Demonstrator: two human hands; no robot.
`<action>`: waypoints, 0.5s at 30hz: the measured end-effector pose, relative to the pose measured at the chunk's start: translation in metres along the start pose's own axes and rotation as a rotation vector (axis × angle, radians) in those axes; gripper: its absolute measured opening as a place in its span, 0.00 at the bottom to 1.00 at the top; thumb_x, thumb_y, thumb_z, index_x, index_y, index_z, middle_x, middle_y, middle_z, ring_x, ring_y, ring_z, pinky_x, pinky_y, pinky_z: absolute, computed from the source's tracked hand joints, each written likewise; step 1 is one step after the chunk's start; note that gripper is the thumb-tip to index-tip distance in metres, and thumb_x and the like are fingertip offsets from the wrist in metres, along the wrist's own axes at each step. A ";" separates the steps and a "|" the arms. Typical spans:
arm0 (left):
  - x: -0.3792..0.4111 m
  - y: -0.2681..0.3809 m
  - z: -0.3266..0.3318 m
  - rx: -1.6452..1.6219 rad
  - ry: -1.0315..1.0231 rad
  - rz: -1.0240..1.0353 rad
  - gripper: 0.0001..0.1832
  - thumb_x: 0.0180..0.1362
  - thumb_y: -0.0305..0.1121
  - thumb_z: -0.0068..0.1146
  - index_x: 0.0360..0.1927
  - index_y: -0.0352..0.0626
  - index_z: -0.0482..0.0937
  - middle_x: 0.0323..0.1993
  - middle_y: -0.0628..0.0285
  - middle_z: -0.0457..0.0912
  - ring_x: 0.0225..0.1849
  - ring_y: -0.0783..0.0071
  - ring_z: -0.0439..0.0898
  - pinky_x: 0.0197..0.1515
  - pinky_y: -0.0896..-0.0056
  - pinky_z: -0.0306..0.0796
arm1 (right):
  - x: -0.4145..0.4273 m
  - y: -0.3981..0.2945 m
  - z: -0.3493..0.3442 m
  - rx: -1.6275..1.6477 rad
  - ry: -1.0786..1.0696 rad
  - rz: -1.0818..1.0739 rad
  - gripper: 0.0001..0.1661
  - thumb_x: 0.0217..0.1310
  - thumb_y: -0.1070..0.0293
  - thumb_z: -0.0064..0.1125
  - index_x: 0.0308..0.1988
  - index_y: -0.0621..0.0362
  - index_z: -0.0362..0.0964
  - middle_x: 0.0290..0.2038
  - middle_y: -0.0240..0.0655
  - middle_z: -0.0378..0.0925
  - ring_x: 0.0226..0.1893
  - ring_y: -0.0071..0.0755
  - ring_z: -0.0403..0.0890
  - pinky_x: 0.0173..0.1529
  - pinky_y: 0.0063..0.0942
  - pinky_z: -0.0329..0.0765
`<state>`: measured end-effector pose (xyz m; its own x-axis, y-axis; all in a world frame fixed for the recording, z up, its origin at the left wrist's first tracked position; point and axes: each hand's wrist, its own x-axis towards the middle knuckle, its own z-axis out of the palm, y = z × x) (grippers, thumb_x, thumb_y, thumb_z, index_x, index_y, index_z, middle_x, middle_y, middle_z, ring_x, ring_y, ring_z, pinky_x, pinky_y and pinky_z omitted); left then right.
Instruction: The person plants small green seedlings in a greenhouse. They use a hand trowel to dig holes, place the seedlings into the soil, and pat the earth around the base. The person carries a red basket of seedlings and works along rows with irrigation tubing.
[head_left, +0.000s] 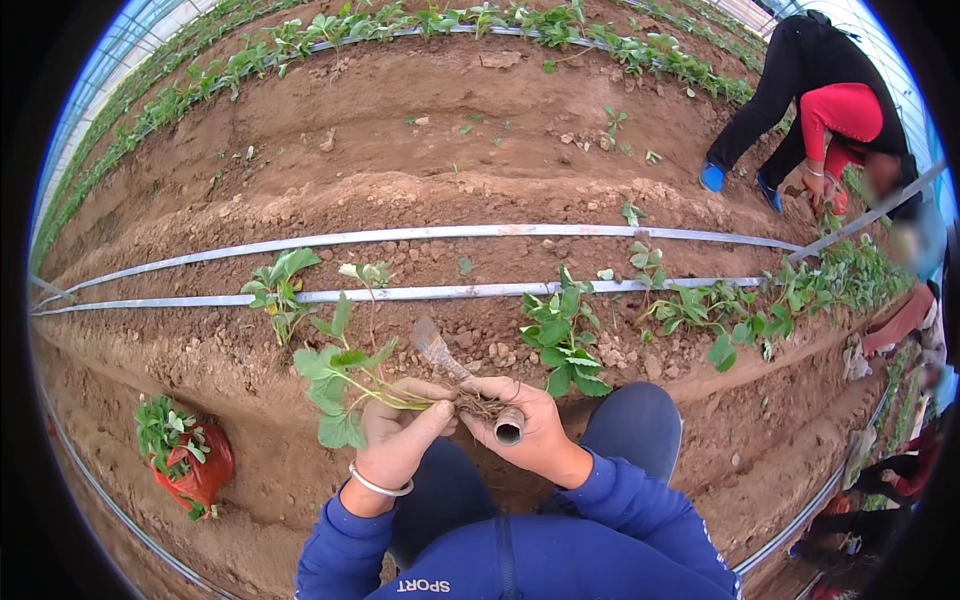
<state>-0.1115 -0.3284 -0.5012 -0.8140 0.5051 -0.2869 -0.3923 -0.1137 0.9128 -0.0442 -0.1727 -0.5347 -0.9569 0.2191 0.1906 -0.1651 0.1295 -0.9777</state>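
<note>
My left hand (405, 435) pinches the stems of a strawberry seedling (330, 379) near its crown, its leaves spreading to the left. The bare brown roots (480, 405) reach across to my right hand (536, 427), whose fingers touch them. That same hand grips a metal hand trowel (436, 346), its hollow tube end (509, 427) facing me and its soil-covered blade pointing away. Both hands are held above my knees, in front of the raised soil bed (420, 330). A strawberry plant (562, 334) stands in the bed just beyond my right hand.
Two flat drip tapes (450, 291) run along the bed. More strawberry plants (279, 289) stand in its soil. A red plastic bag (196, 465) of seedlings sits in the furrow at left. At upper right a person (817, 97) bends over the bed; others work at far right.
</note>
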 end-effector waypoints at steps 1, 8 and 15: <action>-0.001 0.001 -0.013 0.059 0.024 -0.032 0.09 0.56 0.28 0.58 0.40 0.37 0.75 0.32 0.61 0.79 0.29 0.77 0.79 0.32 0.77 0.76 | 0.003 -0.004 0.000 -0.095 -0.075 0.052 0.22 0.47 0.76 0.64 0.46 0.59 0.73 0.38 0.42 0.79 0.35 0.31 0.81 0.40 0.24 0.76; 0.028 -0.041 -0.114 -0.016 0.433 0.025 0.06 0.54 0.26 0.58 0.32 0.45 0.71 0.27 0.66 0.77 0.25 0.79 0.78 0.29 0.81 0.75 | -0.008 0.045 -0.013 -0.298 -0.105 0.114 0.19 0.50 0.78 0.59 0.46 0.61 0.73 0.34 0.42 0.79 0.32 0.39 0.81 0.36 0.28 0.76; 0.043 -0.110 -0.129 0.134 0.379 -0.060 0.06 0.53 0.24 0.61 0.28 0.42 0.73 0.26 0.68 0.76 0.27 0.83 0.74 0.31 0.82 0.69 | 0.007 0.052 -0.040 -0.525 -0.191 0.129 0.17 0.46 0.81 0.56 0.42 0.62 0.74 0.25 0.40 0.76 0.23 0.34 0.77 0.29 0.26 0.73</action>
<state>-0.1591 -0.4042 -0.6511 -0.9016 0.1538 -0.4044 -0.4045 0.0317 0.9140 -0.0496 -0.1258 -0.5810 -0.9957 0.0927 0.0057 0.0501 0.5868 -0.8082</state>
